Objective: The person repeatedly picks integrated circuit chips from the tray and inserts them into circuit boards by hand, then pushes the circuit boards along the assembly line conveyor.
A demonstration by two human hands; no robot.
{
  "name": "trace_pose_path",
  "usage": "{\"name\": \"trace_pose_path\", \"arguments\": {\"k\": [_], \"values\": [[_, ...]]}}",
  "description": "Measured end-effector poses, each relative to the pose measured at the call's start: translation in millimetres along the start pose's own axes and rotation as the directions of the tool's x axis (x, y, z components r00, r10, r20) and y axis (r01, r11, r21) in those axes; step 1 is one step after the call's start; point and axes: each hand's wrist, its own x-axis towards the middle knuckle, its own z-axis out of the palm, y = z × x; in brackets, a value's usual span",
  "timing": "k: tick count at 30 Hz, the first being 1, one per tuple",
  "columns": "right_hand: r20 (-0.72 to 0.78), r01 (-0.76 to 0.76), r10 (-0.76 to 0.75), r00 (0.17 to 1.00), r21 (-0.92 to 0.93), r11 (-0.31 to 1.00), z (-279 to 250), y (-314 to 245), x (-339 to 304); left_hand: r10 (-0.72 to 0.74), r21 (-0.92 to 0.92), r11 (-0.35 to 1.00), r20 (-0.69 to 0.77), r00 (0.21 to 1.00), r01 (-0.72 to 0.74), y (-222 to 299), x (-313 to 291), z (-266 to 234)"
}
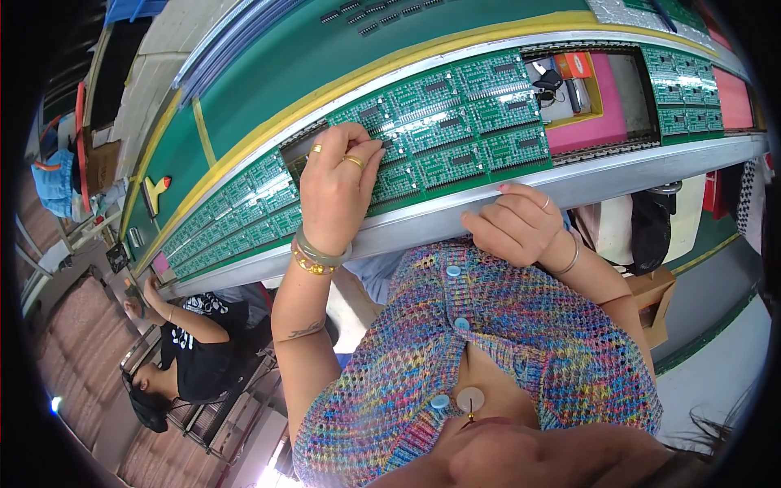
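Co-worker at far left: one person in a dark shirt is sitting beside the line, one hand reaching toward its near edge.
Yellow tool: one, with a red tip, is lying on the green bench left of the line.
Left boards: a run of green circuit boards is filling the left stretch; glare and curve are keeping me from a sure count.
Left hand: its thumb and fingertips are closing together over the left end of the middle panel; I cannot tell whether they are gripping anything. Two rings are showing.
Loose chips: roughly ten black chips are lying on the far green surface.
Middle panel: one green panel is sitting between the rails, carrying nine small boards, three by three, some partly covered. It is looking light, stiff and fragile; its bare edges are offering the safest hold.
Right hand: it is curling loosely, touching the near metal rail with a fingertip; its palm is hiding, so I cannot tell what is inside. One ring is showing.
Yellow-edged box: one is showing through the gap.
Right panel: one is sitting beyond the gap, three columns wide.
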Motion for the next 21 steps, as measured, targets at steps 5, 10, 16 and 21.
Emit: {"name": "trace_pose_path", "arguments": {"k": [5,10,16,21], "values": [[0.010,0.002,-0.002,1.000,-0.004,1.000,-0.5,0.2,0.7,0.108,0.126,0.986,0.044,0.993,-0.113,1.4,-7.0,0.6],[0.003,-0.005,0.005,1.000,-0.008,1.000,0.1,1.6,-0.5,0.036,0.027,0.999,-0.203,0.978,-0.031,-25.4,37.4,-7.3],[-0.009,-0.004,0.004,1.000,-0.019,1.000,3.1,1.1,-3.0,-0.092,-0.035,0.996,-0.276,0.957,0.086,-87.8,100.6,12.9],[0.007,0.005,-0.005,1.000,-0.023,1.000,1.8,0.8,-2.8,-0.073,0.033,0.996,-0.232,0.970,0.083,-99.5,107.5,18.2]]}}
